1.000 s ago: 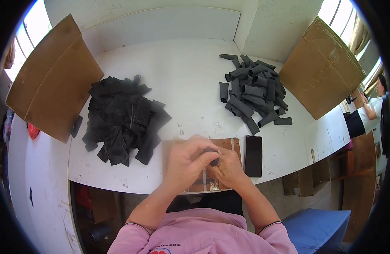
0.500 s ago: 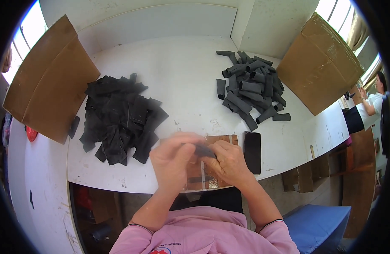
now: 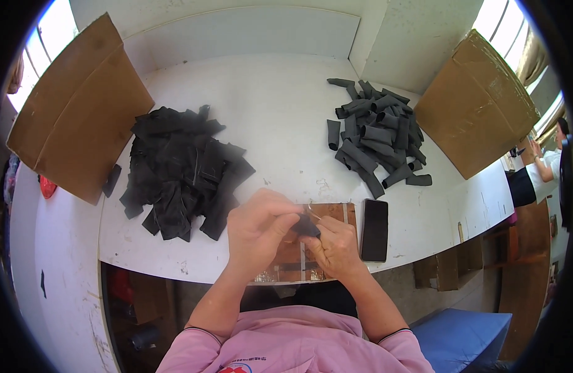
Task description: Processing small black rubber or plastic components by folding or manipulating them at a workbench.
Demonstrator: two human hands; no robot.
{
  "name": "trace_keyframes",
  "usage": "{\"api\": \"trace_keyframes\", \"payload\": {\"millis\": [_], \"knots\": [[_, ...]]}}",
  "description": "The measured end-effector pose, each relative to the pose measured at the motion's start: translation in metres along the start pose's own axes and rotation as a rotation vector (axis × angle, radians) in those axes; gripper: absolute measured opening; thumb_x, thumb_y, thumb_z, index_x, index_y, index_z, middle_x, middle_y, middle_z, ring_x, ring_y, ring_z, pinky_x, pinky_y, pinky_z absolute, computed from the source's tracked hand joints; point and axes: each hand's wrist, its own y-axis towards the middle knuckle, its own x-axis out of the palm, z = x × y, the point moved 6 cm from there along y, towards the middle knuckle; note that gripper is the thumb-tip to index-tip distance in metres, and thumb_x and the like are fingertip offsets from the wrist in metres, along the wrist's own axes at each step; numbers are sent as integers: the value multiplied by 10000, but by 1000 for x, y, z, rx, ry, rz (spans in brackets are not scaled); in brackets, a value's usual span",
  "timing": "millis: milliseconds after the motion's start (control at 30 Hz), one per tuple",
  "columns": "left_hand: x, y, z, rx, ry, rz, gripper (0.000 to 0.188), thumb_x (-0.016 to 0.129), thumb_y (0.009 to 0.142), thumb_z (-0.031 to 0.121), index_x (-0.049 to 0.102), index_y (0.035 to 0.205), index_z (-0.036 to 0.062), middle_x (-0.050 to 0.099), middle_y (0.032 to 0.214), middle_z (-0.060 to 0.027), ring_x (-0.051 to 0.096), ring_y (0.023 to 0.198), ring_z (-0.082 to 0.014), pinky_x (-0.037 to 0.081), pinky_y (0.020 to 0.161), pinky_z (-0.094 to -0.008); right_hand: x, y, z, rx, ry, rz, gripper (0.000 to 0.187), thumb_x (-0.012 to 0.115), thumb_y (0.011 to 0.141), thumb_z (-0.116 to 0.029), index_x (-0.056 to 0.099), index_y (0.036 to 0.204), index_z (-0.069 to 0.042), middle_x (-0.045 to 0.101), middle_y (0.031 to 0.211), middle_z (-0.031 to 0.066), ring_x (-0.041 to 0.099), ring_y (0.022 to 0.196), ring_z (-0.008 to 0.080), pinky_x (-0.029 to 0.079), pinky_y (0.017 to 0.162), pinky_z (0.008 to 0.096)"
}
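Observation:
Between my two hands, over the front edge of the table, is a small dark grey tube-like piece of soft material (image 3: 307, 226). My left hand (image 3: 259, 225) pinches its left end between thumb and fingers, slightly blurred. My right hand (image 3: 337, 246) is closed around its right end; the fingers hide part of it. Beneath both hands lies a brown board (image 3: 336, 213) with strips of tape. Flat black pieces of material (image 3: 181, 171) are heaped to the left. On the right sits a pile of dark grey tubes (image 3: 378, 138), several with open ends showing.
A black phone (image 3: 375, 230) lies just right of the board. Cardboard boxes stand at the left (image 3: 81, 112) and right (image 3: 479, 102) of the white table (image 3: 268, 112). A blue covered object (image 3: 463, 339) is low at the right. Another person (image 3: 544, 168) is at the far right.
The whole view has shifted slightly, so the piles and phone appear further right. My hands still grip the dark piece, which is now tilted more steeply downward to the right.

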Motion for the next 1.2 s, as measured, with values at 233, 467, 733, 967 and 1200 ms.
{"api": "trace_keyframes", "payload": {"millis": [233, 467, 733, 967, 1200], "knots": [[6, -17, -7, -99, -57, 58, 138, 578, 788, 31, 561, 915, -20, 586, 826, -68, 533, 778, -138, 428, 693, -245, -2, 5, -1, -63, 107, 91, 102, 588, 725, -108, 541, 680, -29, 455, 555, 102, 471, 494, 271, 364, 437, 348], [24, -100, -62, -488, -45, 126, 114, 523, 822, 71, 545, 906, -3, 581, 735, -59, 536, 671, -81, 426, 603, -216, -87, 79, 31, 305, 819, 460, 329, 395, 887, -254, 530, 760, 18, 430, 543, 15, 387, 496, 73, 298, 457, 228], [128, -202, -76, -562, 66, -1007, 182, 577, 705, 188, 592, 760, 14, 600, 719, -135, 585, 682, -263, 431, 572, -358, 37, -8, -142, -139, 1043, -694, 163, 596, 750, -75, 564, 891, 0, 574, 822, 110, 550, 765, 263, 450, 651, 330], [143, -212, -106, -535, 30, -1097, 195, 579, 698, 201, 594, 719, 8, 599, 706, -141, 582, 680, -265, 440, 588, -356, 86, -26, -205, -212, 1328, -692, 214, 558, 796, -134, 521, 963, -4, 533, 931, 113, 507, 882, 264, 412, 761, 330], [131, -212, -109, -604, -95, -952, 152, 599, 664, 157, 597, 690, 7, 602, 682, -131, 588, 655, -241, 442, 565, -346, 94, -49, -199, -165, 1369, -992, 143, 523, 814, -115, 513, 906, -6, 535, 861, 95, 527, 799, 238, 422, 706, 321]]}}
